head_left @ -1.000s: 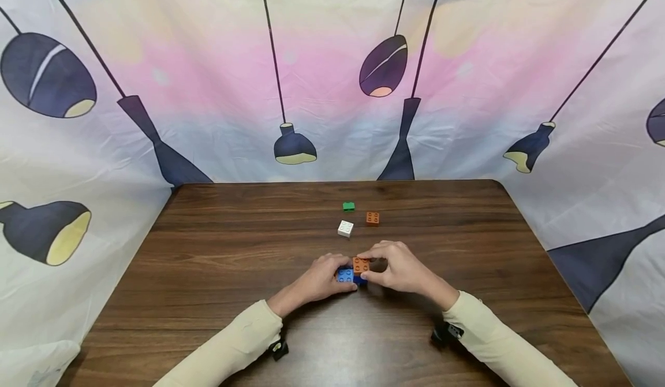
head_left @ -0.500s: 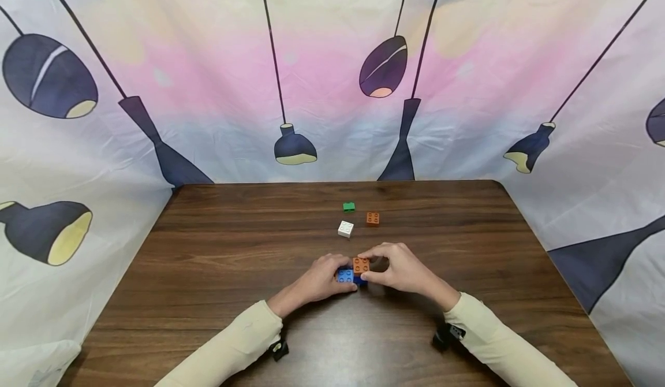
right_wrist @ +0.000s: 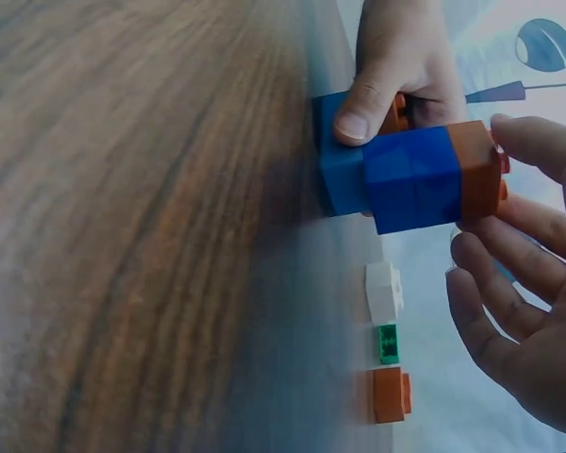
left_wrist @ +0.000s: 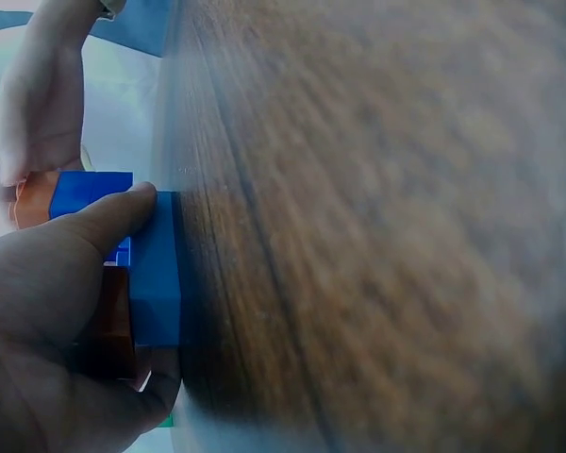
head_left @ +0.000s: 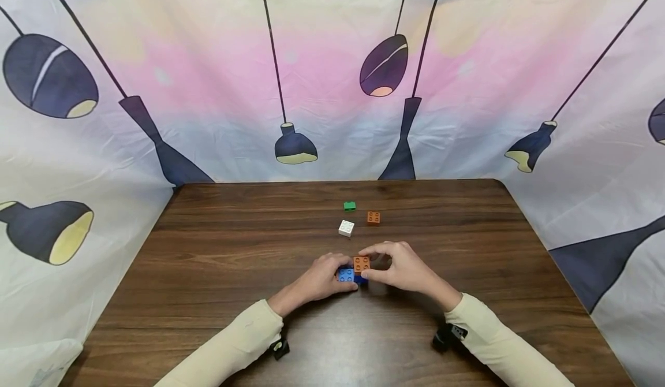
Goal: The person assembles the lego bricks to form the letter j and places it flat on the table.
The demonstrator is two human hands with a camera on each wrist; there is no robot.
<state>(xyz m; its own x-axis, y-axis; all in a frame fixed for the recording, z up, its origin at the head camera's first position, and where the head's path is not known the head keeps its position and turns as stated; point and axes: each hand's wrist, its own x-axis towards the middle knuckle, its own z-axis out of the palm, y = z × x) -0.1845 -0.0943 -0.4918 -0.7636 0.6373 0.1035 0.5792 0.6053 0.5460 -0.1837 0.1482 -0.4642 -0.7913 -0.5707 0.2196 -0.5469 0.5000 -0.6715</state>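
On woodgrain tabletop (head_left: pixel 234 231) | left fingers (left_wrist: pixel 118 215) pinching smooth lower blue block (left_wrist: pixel 157 283) | right fingers (right_wrist: pixel 543 146) pinching topmost studded orange block (right_wrist: pixel 478 172)

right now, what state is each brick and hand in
Left fingers, gripping the light blue brick
Right fingers, pinching the upper orange brick
Light blue brick, studs up, partly covered
Dark blue brick, over light blue brick, seating unclear
Upper orange brick, studs up, atop dark blue brick
Lower orange brick, mostly hidden
White brick, loose, studs up
Green brick, loose
Far orange brick, loose
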